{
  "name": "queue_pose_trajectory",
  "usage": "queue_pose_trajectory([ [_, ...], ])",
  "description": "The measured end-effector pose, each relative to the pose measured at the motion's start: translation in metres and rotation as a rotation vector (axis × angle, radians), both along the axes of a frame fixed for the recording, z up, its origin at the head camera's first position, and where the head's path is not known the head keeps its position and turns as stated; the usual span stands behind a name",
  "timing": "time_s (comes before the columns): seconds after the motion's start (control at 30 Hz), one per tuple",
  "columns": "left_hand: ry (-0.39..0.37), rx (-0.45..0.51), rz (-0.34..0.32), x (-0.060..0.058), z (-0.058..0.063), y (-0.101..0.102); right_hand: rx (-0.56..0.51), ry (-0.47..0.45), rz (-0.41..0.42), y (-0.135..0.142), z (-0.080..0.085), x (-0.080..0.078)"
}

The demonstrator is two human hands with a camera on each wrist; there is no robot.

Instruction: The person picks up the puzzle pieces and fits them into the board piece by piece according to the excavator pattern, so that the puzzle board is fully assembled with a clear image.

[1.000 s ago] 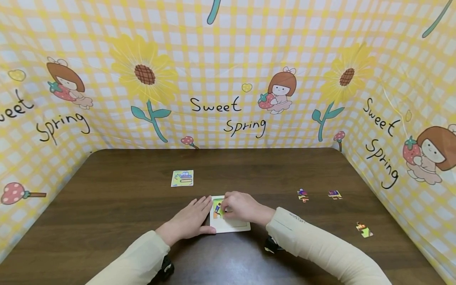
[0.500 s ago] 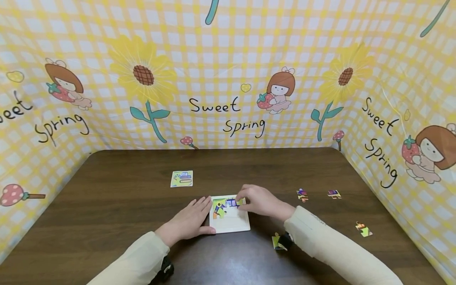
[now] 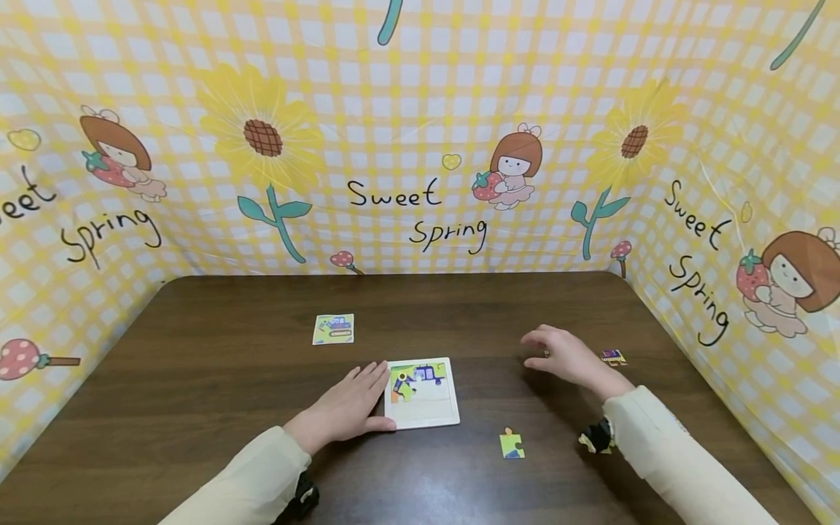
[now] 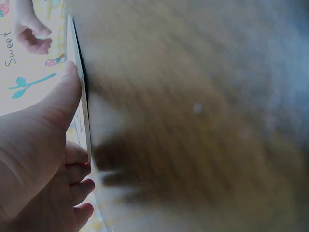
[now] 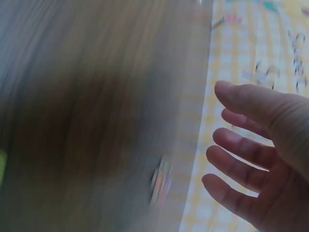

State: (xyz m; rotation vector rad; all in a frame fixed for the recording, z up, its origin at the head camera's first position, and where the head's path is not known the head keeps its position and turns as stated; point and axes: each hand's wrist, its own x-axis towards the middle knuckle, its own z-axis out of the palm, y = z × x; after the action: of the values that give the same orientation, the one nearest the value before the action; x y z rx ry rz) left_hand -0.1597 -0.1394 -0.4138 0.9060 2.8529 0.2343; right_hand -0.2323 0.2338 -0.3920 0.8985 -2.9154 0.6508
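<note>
A white jigsaw tray lies in the middle of the table in the head view, with joined pieces of a vehicle picture across its upper part. My left hand rests along the tray's left edge, fingers stretched out and thumb at the near corner. My right hand hovers right of the tray, fingers loosely bent. In the right wrist view, the right thumb stands apart from the fingers, with nothing between them. Just beyond that hand lies a purple jigsaw piece. A green jigsaw piece lies right of the tray's near corner.
A small picture card of a blue digger lies behind the tray, to the left. Another jigsaw piece is mostly covered by the black right wrist strap. A yellow checked cloth walls the dark wooden table.
My right hand has left the tray and moved right, now covering where a loose piece lay. A blue piece now shows in the tray's upper right. My left hand has stayed put.
</note>
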Motion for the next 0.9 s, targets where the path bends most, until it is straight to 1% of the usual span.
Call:
queue_pose_trajectory([
  [0.2,-0.001,-0.013,0.008,-0.002,0.0,0.001,0.031,-0.052,-0.062,0.036,-0.005,-0.007],
  [0.37,0.001,-0.015,0.007,-0.002,-0.001,0.001,0.045,-0.097,-0.08,0.052,-0.008,-0.009],
  [0.6,-0.001,-0.017,0.008,-0.002,0.0,0.001,0.069,-0.107,-0.082,0.06,-0.012,-0.013],
  [0.9,-0.003,-0.027,0.01,-0.001,0.002,0.001,0.073,-0.103,-0.079,0.06,-0.013,-0.015],
])
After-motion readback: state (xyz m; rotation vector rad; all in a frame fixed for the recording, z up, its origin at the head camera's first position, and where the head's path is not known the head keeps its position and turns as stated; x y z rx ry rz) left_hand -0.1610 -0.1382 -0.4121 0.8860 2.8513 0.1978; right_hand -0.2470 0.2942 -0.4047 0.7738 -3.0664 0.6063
